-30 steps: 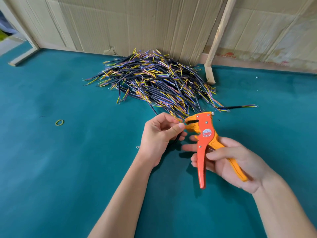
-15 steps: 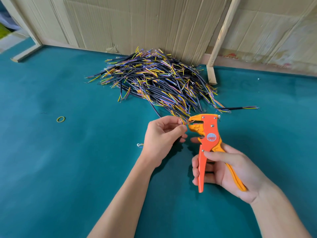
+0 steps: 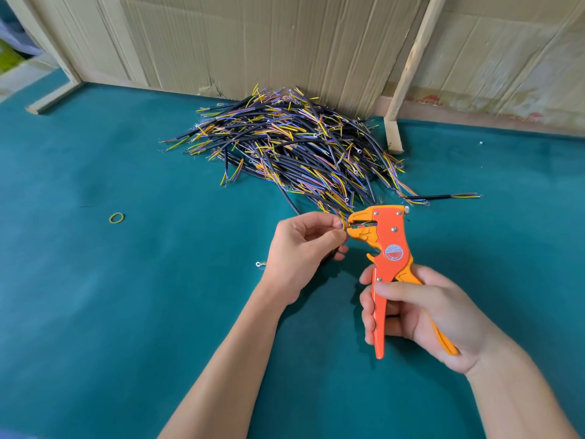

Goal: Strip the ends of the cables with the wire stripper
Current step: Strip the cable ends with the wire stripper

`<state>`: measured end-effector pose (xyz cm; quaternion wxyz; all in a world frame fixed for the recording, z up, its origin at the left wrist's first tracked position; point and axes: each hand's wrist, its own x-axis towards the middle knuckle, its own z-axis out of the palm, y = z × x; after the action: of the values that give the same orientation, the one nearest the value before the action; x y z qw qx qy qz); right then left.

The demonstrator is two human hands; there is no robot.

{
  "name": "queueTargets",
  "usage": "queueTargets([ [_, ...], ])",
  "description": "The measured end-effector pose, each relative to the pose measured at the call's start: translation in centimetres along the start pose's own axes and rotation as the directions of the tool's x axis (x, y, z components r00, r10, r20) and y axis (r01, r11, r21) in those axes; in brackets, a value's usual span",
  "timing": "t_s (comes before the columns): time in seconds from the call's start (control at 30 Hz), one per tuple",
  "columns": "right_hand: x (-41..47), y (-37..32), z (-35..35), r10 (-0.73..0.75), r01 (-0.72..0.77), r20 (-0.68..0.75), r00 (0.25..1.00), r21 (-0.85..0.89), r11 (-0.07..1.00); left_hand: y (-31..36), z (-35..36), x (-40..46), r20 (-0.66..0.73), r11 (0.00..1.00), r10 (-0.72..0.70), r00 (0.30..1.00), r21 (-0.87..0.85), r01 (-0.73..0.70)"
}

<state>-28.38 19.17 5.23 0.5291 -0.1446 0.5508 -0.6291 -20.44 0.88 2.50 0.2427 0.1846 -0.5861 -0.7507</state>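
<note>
Hands work over a teal felt table (image 3: 126,312), seen from above by the person wearing the camera. The right hand (image 3: 424,315) grips an orange wire stripper (image 3: 389,248) by its two handles, fingers curled around them, with the tool's head pointing left and away. The left hand (image 3: 300,258) pinches a thin cable (image 3: 343,225) between thumb and forefinger and holds its end at the stripper's mouth; how far the end sits inside is too small to tell. A black length of that cable shows beneath the left hand's fingers. Farther away, near the middle of the table, lies a large pile of cables (image 3: 294,153), black with yellow, blue and purple cores splayed at the ends, heaped against a cardboard wall (image 3: 253,42). A leaning wooden post (image 3: 408,64) stands just right of the pile. A small yellow rubber band (image 3: 116,218) lies well apart on the left.
</note>
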Motion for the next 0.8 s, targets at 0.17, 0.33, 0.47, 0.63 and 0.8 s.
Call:
queueTargets([
  [0.17,-0.08,-0.04,0.26,-0.007,0.007,-0.017,1.0,-0.016,1.0,0.12,-0.04,-0.07,0.002,1.0,-0.004,1.0,-0.004,0.004],
  [0.33,-0.15,-0.16,0.41,-0.012,0.011,-0.038,0.999,-0.031,0.999,0.18,-0.06,-0.08,0.003,1.0,-0.01,1.0,-0.01,0.01],
  [0.47,-0.19,-0.19,0.46,-0.013,0.011,-0.049,0.999,-0.038,0.999,0.16,-0.15,-0.04,0.004,1.0,-0.004,1.0,0.001,0.004],
  [0.63,-0.3,-0.23,0.38,-0.006,0.004,-0.036,0.999,-0.036,0.999,0.23,-0.12,-0.03,0.009,1.0,-0.01,1.0,0.002,0.01],
  [0.8,-0.43,-0.39,0.31,0.004,-0.005,-0.024,1.0,-0.05,0.999,0.36,-0.19,0.0,0.025,0.999,-0.028,0.999,0.021,0.027],
])
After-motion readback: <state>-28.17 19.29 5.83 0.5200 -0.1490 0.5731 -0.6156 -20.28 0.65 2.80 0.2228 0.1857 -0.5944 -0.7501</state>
